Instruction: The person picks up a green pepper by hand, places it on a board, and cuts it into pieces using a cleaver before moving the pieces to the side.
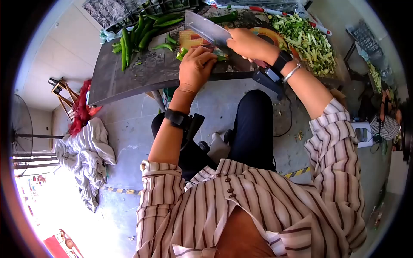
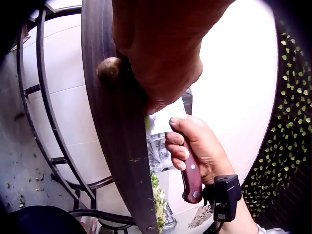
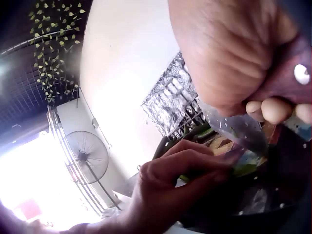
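Observation:
My right hand [image 1: 251, 44] grips a kitchen knife by its dark red riveted handle [image 2: 192, 173]. The broad steel blade [image 1: 205, 28] slants to the upper left over a colourful cutting board [image 1: 188, 39]. Close below the blade, my left hand [image 1: 197, 69] curls its fingers down on a green pepper [image 1: 221, 57], most of it hidden under the fingers. In the right wrist view, the blade [image 3: 239, 132] comes down just past the left fingertips, near a bit of green pepper [image 3: 244, 170].
Whole long green peppers [image 1: 144, 33] lie in a heap on the table's left. Chopped green pepper [image 1: 307, 41] is piled on the right. A black crate [image 1: 165, 7] stands at the back left. The table's front edge [image 1: 142, 91] runs just before my knees.

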The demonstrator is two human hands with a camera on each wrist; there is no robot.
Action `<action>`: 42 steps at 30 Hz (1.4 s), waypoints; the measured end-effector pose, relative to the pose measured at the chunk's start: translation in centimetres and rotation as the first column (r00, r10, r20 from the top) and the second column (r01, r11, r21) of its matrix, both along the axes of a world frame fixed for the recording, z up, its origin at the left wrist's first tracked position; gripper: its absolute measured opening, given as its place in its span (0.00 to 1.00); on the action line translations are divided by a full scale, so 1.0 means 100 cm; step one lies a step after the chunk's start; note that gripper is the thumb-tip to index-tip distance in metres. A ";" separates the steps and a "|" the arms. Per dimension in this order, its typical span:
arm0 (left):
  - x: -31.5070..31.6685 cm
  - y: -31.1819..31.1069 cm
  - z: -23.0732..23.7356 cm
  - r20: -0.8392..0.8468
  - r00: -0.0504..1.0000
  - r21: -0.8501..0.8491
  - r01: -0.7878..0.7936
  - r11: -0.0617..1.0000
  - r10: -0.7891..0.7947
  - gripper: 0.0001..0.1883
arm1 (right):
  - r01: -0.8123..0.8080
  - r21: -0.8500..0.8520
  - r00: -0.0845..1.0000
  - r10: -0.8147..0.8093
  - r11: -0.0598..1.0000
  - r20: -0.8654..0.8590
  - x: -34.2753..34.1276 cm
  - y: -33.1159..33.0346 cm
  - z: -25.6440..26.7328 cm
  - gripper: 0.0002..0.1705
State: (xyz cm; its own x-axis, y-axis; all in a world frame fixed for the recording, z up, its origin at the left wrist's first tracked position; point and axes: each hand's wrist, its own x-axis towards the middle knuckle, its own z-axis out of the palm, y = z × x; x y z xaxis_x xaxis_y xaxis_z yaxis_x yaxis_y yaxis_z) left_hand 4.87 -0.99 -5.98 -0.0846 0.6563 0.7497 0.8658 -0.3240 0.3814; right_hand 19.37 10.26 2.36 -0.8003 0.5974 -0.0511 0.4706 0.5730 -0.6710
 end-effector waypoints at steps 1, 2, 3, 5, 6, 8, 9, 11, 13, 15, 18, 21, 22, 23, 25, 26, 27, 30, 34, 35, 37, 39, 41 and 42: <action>-0.001 0.000 0.000 0.003 1.000 0.004 -0.002 1.000 0.002 0.03 | 0.054 0.008 0.998 -0.054 0.999 -0.026 0.003 -0.004 0.002 0.12; -0.001 -0.001 0.000 0.004 1.000 -0.008 -0.003 1.000 0.003 0.04 | 0.064 0.018 0.996 -0.063 0.998 -0.057 0.009 -0.007 0.006 0.12; 0.000 -0.002 0.000 0.006 1.000 -0.019 -0.004 1.000 0.004 0.04 | 0.061 0.021 0.997 -0.060 0.998 -0.049 0.013 -0.011 0.010 0.12; 0.002 -0.004 0.001 0.023 1.000 -0.016 0.002 1.000 -0.002 0.05 | 0.066 0.051 0.998 -0.065 0.996 -0.024 0.020 -0.017 0.016 0.11; 0.002 -0.004 0.002 0.031 0.999 -0.015 0.010 1.000 -0.009 0.06 | 0.067 0.053 0.998 -0.066 0.996 -0.022 0.022 -0.018 0.017 0.11; 0.002 -0.004 0.004 0.031 0.999 -0.007 0.007 1.000 -0.007 0.07 | 0.025 0.071 0.999 -0.027 0.997 0.028 0.025 -0.020 0.017 0.12; 0.001 -0.004 0.003 0.031 1.000 -0.001 0.003 1.000 -0.003 0.07 | 0.024 0.071 0.999 -0.027 0.997 0.030 0.025 -0.020 0.016 0.12; 0.000 -0.003 0.002 0.027 1.000 0.018 0.013 1.000 -0.014 0.07 | -0.072 0.225 0.997 0.067 0.972 0.033 0.022 -0.019 0.010 0.13; -0.002 -0.002 0.001 0.020 1.000 0.037 0.021 0.999 -0.022 0.07 | -0.100 0.268 0.995 0.095 0.958 0.032 0.021 -0.023 0.012 0.13; -0.001 -0.002 0.000 0.005 1.000 0.030 0.012 0.999 -0.012 0.06 | -0.122 0.311 0.992 0.119 0.942 0.029 0.019 -0.025 0.012 0.14; 0.000 -0.002 0.001 -0.003 1.000 0.008 -0.004 1.000 0.004 0.05 | -0.189 0.407 0.982 0.169 0.894 0.084 0.017 -0.022 0.009 0.14; 0.001 -0.004 0.002 0.002 1.000 -0.005 -0.011 1.000 0.011 0.05 | -0.195 0.386 0.980 0.161 0.902 0.118 0.016 -0.018 0.009 0.14; 0.002 -0.004 0.002 0.006 1.000 -0.010 -0.011 1.000 0.011 0.05 | -0.235 0.410 0.971 0.196 0.881 0.135 0.015 -0.015 0.007 0.13; 0.003 -0.004 0.003 0.003 1.000 -0.010 -0.019 1.000 0.019 0.05 | -0.273 0.434 0.962 0.229 0.859 0.151 0.016 -0.012 0.006 0.14; 0.004 -0.004 0.002 0.001 1.000 -0.019 -0.020 1.000 0.020 0.05 | -0.209 0.268 0.958 0.142 0.940 0.249 0.013 -0.021 0.025 0.14; 0.004 -0.003 0.002 0.000 1.000 -0.001 -0.023 1.000 0.023 0.03 | -0.158 0.164 0.957 0.110 0.974 0.269 0.012 -0.020 0.027 0.13; 0.005 -0.002 0.002 0.000 1.000 0.017 -0.028 0.999 0.028 0.02 | -0.103 0.060 0.953 0.081 0.993 0.292 0.012 -0.018 0.029 0.13; 0.005 -0.003 0.001 -0.010 0.999 -0.002 -0.040 0.999 0.040 0.04 | -0.102 -0.013 0.943 0.101 0.995 0.318 0.012 -0.012 0.030 0.12; 0.009 -0.004 0.003 -0.010 0.999 0.004 -0.044 0.999 0.044 0.05 | -0.069 -0.016 0.949 0.071 0.997 0.308 0.019 -0.012 0.033 0.12; 0.010 -0.004 0.004 -0.013 0.999 0.011 -0.050 0.999 0.050 0.05 | -0.058 0.003 0.948 0.054 0.998 0.315 0.020 -0.012 0.032 0.13; 0.012 -0.003 0.001 -0.011 0.999 0.010 -0.048 0.999 0.048 0.05 | -0.074 -0.029 0.949 0.080 0.997 0.304 0.017 -0.016 0.030 0.13; 0.013 0.000 0.000 -0.026 0.999 0.109 -0.039 0.993 0.042 0.02 | -0.041 0.024 0.962 0.033 0.999 0.271 0.014 -0.026 0.031 0.13; 0.015 -0.003 0.002 -0.027 0.999 0.084 -0.038 0.996 0.040 0.03 | -0.137 0.017 0.972 0.131 0.990 0.194 0.013 -0.027 0.040 0.13; 0.014 -0.004 0.003 -0.012 0.999 0.055 -0.036 0.998 0.037 0.04 | -0.139 0.101 0.981 0.124 0.985 0.147 0.006 -0.020 0.028 0.15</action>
